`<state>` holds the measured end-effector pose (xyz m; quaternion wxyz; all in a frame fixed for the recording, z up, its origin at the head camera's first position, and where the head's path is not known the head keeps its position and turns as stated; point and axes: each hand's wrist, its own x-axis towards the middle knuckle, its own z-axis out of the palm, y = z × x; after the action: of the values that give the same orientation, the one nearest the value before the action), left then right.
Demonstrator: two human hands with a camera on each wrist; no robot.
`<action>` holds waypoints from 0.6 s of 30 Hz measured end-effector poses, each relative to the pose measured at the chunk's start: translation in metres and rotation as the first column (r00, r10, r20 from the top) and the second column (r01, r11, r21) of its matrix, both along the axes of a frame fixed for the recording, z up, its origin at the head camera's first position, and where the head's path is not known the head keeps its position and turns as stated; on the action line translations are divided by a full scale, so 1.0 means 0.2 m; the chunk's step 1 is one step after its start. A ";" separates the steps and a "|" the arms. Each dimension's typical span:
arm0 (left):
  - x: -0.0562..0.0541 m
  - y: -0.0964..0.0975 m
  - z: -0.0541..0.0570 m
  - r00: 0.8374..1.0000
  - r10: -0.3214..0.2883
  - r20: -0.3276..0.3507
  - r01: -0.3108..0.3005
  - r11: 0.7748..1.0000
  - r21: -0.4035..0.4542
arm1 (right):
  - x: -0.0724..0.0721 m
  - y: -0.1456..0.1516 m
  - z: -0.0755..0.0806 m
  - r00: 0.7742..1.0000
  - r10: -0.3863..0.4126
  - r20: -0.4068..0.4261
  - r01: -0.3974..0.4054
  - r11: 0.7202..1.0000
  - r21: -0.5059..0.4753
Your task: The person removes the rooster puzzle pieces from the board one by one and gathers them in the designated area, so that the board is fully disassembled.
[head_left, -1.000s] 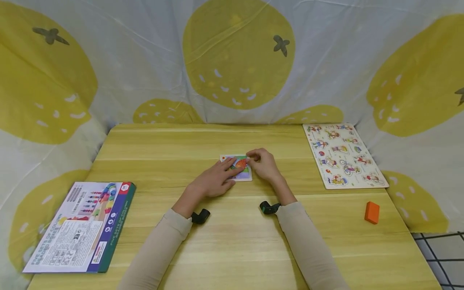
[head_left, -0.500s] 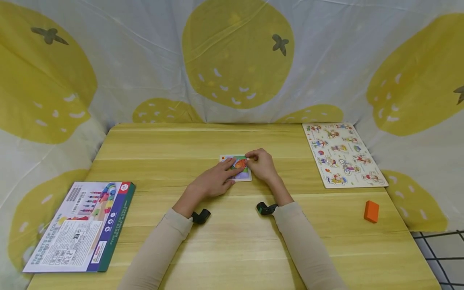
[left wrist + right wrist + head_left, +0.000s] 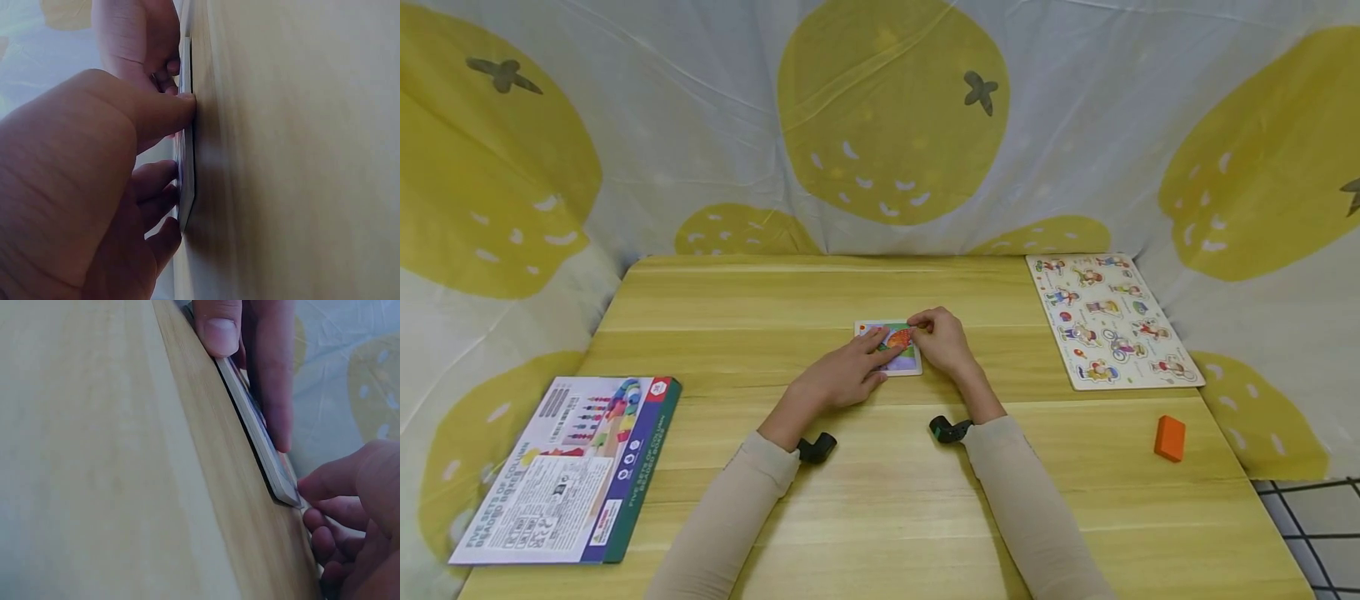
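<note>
My head camera looks forward and down from well above and behind the left hand (image 3: pixel 842 372) and right hand (image 3: pixel 945 344). My left wrist camera (image 3: pixel 817 448) sits close behind its hand, low over the tabletop (image 3: pixel 865 517), rolled sideways; my right wrist camera (image 3: pixel 950 430) mirrors it. Both wrist views share both hands and the picture board (image 3: pixel 912 362).

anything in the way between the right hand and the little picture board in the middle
Nothing visible: the right hand is at the picture board's upper right corner in the head view. The left hand covers part of its face but does not come between them.
</note>
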<state>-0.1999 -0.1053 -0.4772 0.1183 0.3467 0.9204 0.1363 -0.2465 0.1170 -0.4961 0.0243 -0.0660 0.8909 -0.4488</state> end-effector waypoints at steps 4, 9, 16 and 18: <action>0.00 0.00 0.00 1.000 -0.002 -0.004 0.002 1.000 -0.001 | -0.01 0.00 -0.01 1.000 -0.001 0.004 0.001 1.000 0.000; 0.00 0.00 0.00 1.000 -0.012 -0.027 0.012 1.000 -0.005 | -0.02 0.00 -0.01 1.000 0.000 0.005 0.000 1.000 0.003; 0.00 0.01 0.00 0.999 -0.011 -0.046 0.010 1.000 -0.018 | -0.02 0.00 -0.01 1.000 -0.005 0.028 0.005 1.000 -0.010; 0.00 0.02 0.01 0.999 -0.015 -0.050 0.014 1.000 -0.026 | -0.02 0.00 -0.01 1.000 -0.004 0.031 0.005 1.000 -0.015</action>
<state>-0.1992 -0.1018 -0.4762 0.1003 0.3551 0.9223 0.1150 -0.2500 0.1163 -0.4985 0.0365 -0.0573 0.8871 -0.4566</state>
